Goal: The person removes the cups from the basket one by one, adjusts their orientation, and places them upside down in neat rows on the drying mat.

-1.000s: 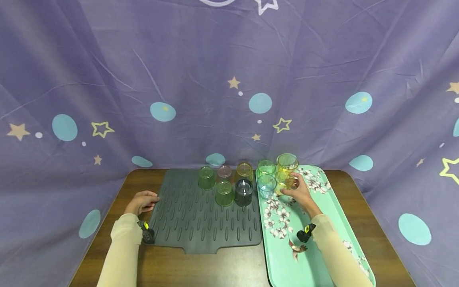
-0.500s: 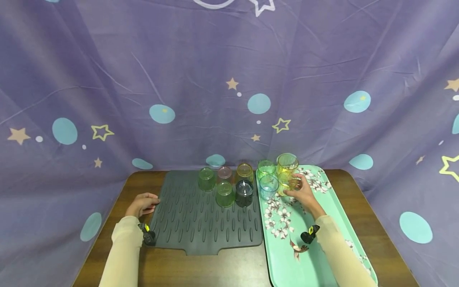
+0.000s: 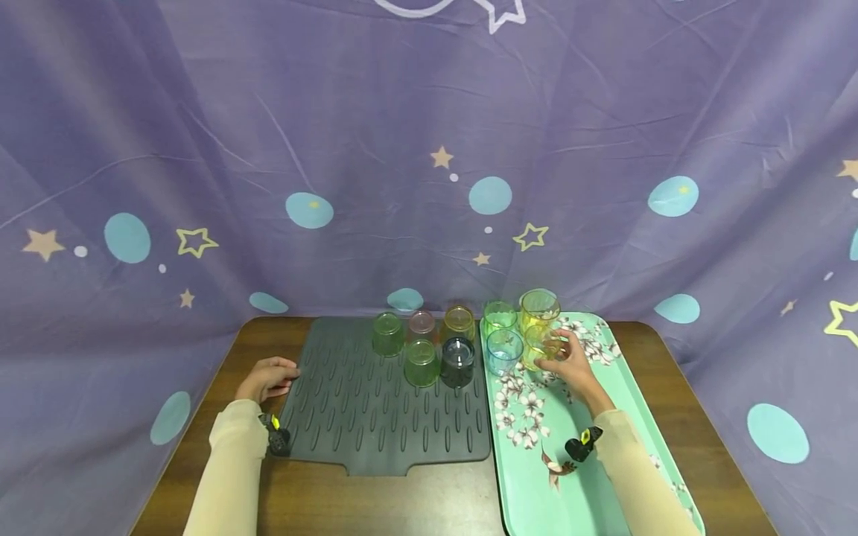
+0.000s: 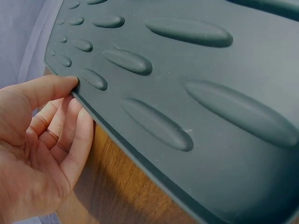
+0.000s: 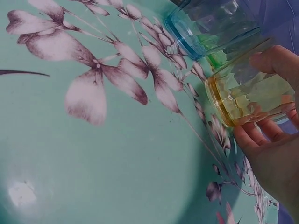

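Observation:
In the head view, my right hand [image 3: 571, 366] grips a yellow glass [image 3: 537, 351] on the right. The right wrist view shows this yellow glass [image 5: 250, 100] with its base near the floral tray [image 5: 135, 158], my thumb on one side and my fingers on the other. A blue glass [image 3: 504, 353] stands to its left, with a green glass [image 3: 499, 317] and a larger yellow glass [image 3: 539, 307] behind. On the left, my left hand [image 3: 268, 378] pinches the edge of a dark grey drying mat [image 4: 159, 70], thumb on top and fingers beneath.
Several upside-down glasses sit on the mat's back right: two green, a pink [image 3: 421, 324], an amber [image 3: 459, 320] and a dark grey [image 3: 457, 363]. The green tray [image 3: 536, 499] borders the mat on the wooden table [image 3: 442, 499]. A purple curtain [image 3: 375, 246] hangs behind.
My right hand and the yellow glass have shifted slightly right and nearer to me. The left hand stays at the mat's edge.

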`<state>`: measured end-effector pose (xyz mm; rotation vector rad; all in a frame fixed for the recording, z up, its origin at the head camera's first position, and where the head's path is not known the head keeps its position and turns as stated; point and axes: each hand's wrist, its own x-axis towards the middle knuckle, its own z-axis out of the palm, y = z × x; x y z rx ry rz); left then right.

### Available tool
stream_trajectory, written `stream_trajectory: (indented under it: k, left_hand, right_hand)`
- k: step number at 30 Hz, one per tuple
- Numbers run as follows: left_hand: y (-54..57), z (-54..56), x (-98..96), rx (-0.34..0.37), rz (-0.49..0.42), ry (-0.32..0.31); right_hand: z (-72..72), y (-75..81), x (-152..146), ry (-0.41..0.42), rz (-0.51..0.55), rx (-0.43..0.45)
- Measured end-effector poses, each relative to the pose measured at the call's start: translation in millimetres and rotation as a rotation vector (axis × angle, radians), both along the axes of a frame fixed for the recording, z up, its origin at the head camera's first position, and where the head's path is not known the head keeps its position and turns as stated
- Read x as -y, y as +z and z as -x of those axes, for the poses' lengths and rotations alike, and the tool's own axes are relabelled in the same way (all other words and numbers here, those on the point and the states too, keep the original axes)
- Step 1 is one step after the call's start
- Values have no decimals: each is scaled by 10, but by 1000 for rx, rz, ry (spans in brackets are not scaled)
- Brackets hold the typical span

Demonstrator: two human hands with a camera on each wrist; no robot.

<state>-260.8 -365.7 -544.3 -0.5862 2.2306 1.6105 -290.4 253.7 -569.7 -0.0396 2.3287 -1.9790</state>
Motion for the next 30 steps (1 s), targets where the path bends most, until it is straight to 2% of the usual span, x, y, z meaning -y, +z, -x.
stream_trajectory:
  k: [7,12,24,30]
  left_hand:
    - [14,9,-14,-6,-1,-10]
    - [29,0,-29,5,3,7]
    - [27,-24,-33,3,16,9]
    - [23,-26,-42,6,23,9]
  right_hand:
    - [-27,-24,-57,0,47,-11]
    - [-48,14,-106,21,55,-32]
    - [-52,135,-229,185,44,-93]
    - [-71,173,-282,272,87,-107]
